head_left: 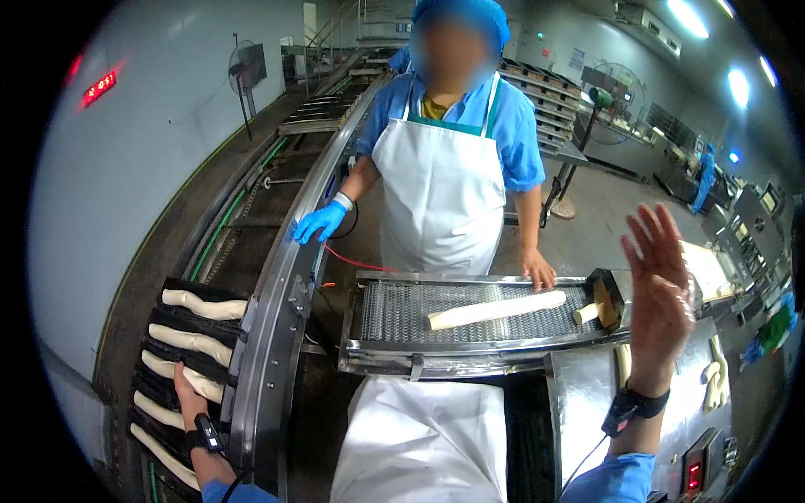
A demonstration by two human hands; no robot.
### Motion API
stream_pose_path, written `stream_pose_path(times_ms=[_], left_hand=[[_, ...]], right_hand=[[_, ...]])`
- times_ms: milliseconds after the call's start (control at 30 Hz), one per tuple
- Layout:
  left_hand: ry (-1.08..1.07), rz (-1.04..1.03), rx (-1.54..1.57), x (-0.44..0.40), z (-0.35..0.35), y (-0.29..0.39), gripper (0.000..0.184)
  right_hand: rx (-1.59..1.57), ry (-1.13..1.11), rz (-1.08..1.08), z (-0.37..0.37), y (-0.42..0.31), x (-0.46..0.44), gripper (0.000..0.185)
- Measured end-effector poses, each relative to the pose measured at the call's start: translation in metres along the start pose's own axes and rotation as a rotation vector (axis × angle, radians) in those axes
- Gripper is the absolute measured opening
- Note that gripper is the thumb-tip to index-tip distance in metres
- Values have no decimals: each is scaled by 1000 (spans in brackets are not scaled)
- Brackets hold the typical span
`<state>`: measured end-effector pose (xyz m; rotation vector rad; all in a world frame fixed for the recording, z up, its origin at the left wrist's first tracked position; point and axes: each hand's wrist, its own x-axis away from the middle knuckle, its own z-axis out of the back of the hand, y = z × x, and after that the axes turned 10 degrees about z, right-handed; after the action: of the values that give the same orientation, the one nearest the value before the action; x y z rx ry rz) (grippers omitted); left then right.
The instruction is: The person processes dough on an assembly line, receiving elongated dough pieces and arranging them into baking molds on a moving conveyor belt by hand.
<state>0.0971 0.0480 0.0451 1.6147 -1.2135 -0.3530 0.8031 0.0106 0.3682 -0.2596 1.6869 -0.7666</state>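
My left hand reaches down at the lower left and grips the middle of a long, pale dough strip lying in a dark tray; some of its fingers are hidden. Similar dough strips lie in the neighbouring tray grooves. My right hand is raised on the right, fingers stretched out, holding nothing. It is above a steel worktop with a few dough pieces on it. Another dough strip lies on the mesh conveyor ahead, with a short dough piece near its right end.
Across the mesh conveyor stands a co-worker in a white apron, one blue-gloved hand on the steel rail, the other hand near the conveyor's far edge. A digital scale display is at lower right. Stacked trays stand behind.
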Motion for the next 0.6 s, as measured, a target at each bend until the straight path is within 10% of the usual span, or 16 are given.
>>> stream_pose_path(times_ms=[333,467,600], left_hand=[[166,-175,-374,59,-147,35,81],[-231,-441,-729,85,-271,91,85],[-568,-853,-353,161,-325,166,77]], right_hand=[[-328,-342,-510,-66,74,27,85],[-410,-396,-347,-184,122,-7,84],[-389,-285,-6,-135,3,-74,81]])
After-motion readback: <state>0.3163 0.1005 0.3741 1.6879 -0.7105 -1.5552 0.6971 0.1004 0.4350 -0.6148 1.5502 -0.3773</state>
